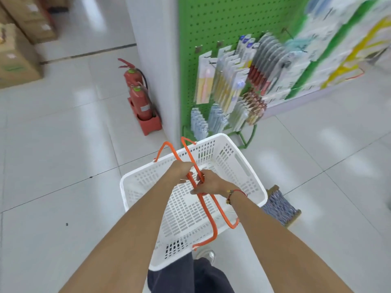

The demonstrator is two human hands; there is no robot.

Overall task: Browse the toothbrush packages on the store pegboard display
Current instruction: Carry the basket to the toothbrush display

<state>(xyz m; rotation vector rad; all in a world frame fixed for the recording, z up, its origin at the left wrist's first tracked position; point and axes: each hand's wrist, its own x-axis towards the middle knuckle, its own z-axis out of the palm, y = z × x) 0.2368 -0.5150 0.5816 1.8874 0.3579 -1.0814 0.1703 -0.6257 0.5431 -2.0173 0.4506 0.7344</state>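
Note:
A green pegboard display (213, 22) stands ahead on the right, with rows of toothbrush packages (228, 85) hanging from its hooks. The upper right packages are blurred. In front of me hangs a white plastic shopping basket (249, 185) with nothing in it. Its two orange handles (208, 210) meet in the middle. My left hand (179, 171) and my right hand (208, 183) both grip those handles, side by side. A red cord bracelet sits on my right wrist. Both hands are well below and short of the packages.
Two red fire extinguishers (139, 96) stand in a red holder against the white pillar (156, 60). Cardboard boxes (17, 49) are stacked at the far left. A patterned spool (279, 206) lies on the tiled floor right of the basket. The display's green foot (247, 138) juts out.

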